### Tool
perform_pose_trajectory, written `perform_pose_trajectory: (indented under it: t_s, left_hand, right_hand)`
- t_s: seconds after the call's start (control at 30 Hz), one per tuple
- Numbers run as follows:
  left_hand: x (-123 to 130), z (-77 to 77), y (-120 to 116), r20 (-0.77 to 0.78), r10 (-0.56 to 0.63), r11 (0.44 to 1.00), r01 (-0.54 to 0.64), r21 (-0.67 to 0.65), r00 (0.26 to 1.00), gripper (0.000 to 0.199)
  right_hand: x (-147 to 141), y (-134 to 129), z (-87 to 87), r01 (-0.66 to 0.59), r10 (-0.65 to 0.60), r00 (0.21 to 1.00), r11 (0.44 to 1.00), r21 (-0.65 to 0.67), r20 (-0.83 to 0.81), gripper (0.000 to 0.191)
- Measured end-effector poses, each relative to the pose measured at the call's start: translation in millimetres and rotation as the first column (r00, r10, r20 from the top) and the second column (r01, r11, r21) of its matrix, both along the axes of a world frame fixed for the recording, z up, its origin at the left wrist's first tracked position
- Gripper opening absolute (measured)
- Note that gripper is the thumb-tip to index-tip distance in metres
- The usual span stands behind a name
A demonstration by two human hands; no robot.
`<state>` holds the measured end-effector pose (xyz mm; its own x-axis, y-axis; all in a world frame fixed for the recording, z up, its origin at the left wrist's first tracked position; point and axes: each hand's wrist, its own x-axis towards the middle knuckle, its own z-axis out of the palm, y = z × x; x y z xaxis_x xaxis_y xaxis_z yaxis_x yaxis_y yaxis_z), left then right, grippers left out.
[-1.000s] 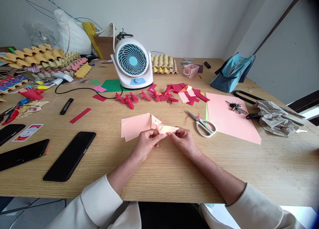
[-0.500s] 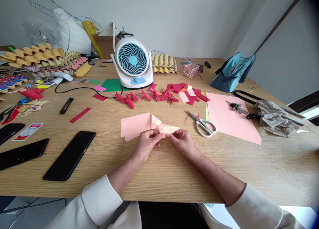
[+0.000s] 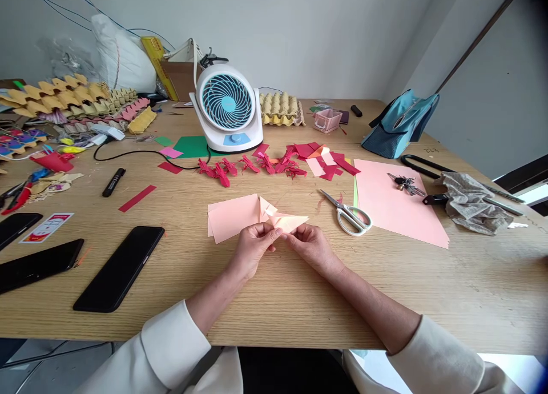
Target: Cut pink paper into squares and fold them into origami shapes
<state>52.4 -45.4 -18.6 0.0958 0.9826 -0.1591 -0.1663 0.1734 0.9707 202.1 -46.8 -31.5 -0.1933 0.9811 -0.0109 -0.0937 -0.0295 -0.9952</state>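
A small folded piece of light pink paper [image 3: 289, 221] is pinched between both my hands, its pointed end toward the right. My left hand [image 3: 256, 246] grips its lower left part with thumb and forefinger. From the right, my right hand [image 3: 311, 246] pinches its lower edge, the fingers partly hidden behind the paper. Just beyond my left hand, flat pink sheets [image 3: 234, 216] lie on the wooden table [image 3: 274, 302], with another folded pink piece [image 3: 264, 206] at their right end. White-handled scissors [image 3: 351, 217] rest to the right, blades pointing away and left.
Red folded paper figures [image 3: 248, 164] lie in a row before a white fan [image 3: 229, 105]. Large pink sheets [image 3: 396, 200] with keys [image 3: 406, 184] are at the right, near a teal bag [image 3: 400, 123]. A black phone [image 3: 120, 268] and a marker [image 3: 113, 182] lie left.
The right thumb has shifted slightly down and left along the folded paper, whose face now shows wider. My left hand stays nearly still.
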Motion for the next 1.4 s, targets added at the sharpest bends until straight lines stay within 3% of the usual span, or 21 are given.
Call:
perform_pose_trajectory:
  t_s: [0.43, 1.4]
  left_hand:
    - [-0.5, 0.9, -0.2, 0.005, 0.040, 0.999, -0.040, 0.017, 0.999, 0.031]
    - [-0.4, 3.9, 0.3, 0.033, 0.079, 0.997, -0.080, 0.011, 0.996, 0.031]
  right_hand:
    - [-1.2, 0.7, -8.6, 0.001, -0.004, 0.998, 0.999, 0.052, 0.059, 0.037]
    - [-0.4, 2.4, -6.3, -0.020, 0.020, 0.999, 1.000, -0.018, 0.050, 0.038]
